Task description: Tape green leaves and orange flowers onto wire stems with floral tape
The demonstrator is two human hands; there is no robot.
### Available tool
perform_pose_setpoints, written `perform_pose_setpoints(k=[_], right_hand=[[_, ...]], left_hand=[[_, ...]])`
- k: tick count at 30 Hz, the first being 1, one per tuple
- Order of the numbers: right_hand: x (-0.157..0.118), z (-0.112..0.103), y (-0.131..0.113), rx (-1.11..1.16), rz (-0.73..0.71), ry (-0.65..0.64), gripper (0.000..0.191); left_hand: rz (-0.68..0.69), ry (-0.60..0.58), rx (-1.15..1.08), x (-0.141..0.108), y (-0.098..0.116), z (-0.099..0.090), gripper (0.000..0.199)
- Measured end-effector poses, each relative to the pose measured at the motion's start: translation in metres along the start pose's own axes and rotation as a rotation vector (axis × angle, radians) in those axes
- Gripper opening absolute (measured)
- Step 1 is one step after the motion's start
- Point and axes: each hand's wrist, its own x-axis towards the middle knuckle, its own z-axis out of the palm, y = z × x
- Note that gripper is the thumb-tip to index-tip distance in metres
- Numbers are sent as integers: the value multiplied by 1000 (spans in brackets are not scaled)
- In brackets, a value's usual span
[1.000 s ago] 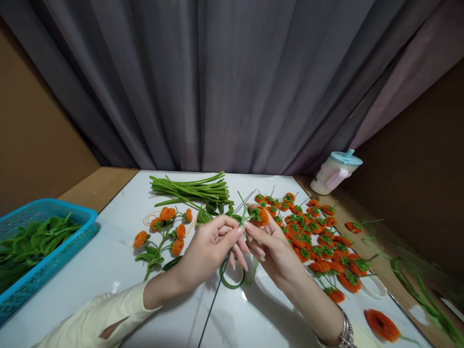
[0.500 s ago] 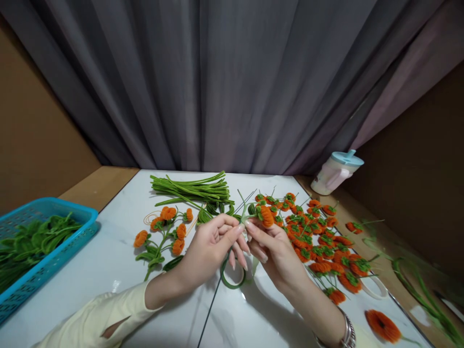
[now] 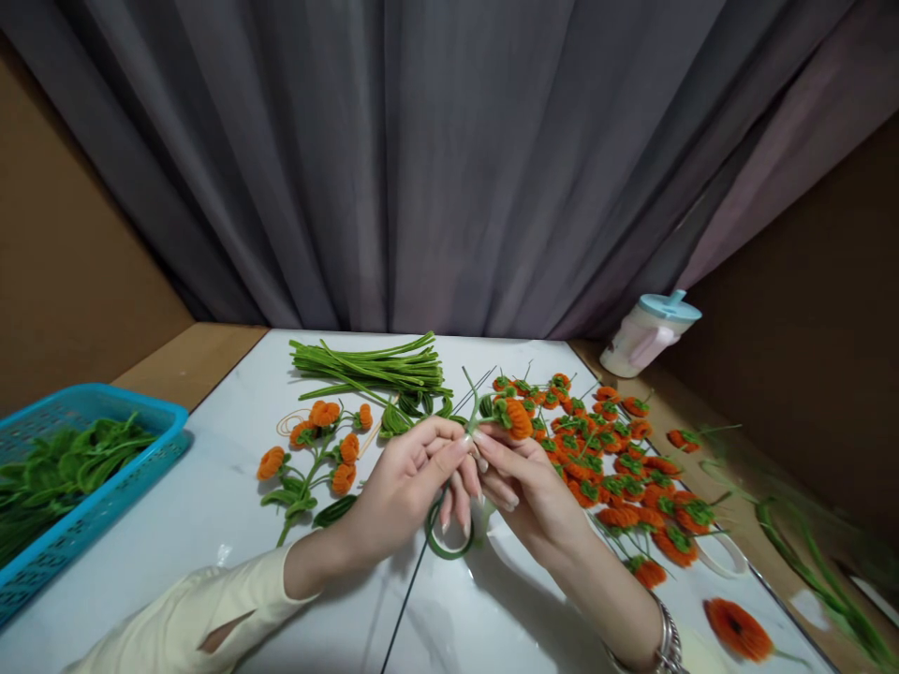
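Observation:
Thumb and finger of my left hand (image 3: 414, 482) pinch a thin green stem (image 3: 472, 398) near the middle of the table. My right hand (image 3: 537, 487) pinches the same stem from the other side, its fingertips touching those of the left. An orange flower head (image 3: 518, 418) with green at its base sticks out above my right fingers. Beneath the hands lies a roll of green tape (image 3: 449, 550). Many orange flowers (image 3: 622, 487) are spread to the right. An assembled sprig (image 3: 309, 468) with orange blooms and green leaves rests to the left.
A blue basket (image 3: 151, 468) of green leaves stands at the left. Green fuzzy stems (image 3: 372, 363) lie at the back of the white table (image 3: 231, 421). A lidded cup (image 3: 650, 337) stands back right. One larger orange flower (image 3: 739, 629) lies front right.
The view has shifted very slightly. Both hands keep nearly the same place on the stem, with the lower fingers of my left hand moved a little.

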Motion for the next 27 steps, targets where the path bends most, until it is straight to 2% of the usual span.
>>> perform_pose_setpoints(k=[5, 11, 20, 23, 27], right_hand=[[0, -2, 0, -23, 7, -75, 19], [-1, -2, -2, -36, -30, -104, 22], [-4, 1, -6, -107, 2, -147, 29], [-5, 1, -8, -110, 0, -127, 31], [-4, 3, -11, -134, -39, -114, 35]], left_hand=[[-74, -75, -139, 1, 2, -1, 26], [-164, -150, -327, 3, 1, -5, 23], [-298, -374, -664, 2, -10, -8, 14], [-305, -406, -680, 2, -10, -7, 17], [-280, -345, -564, 2, -9, -7, 25]])
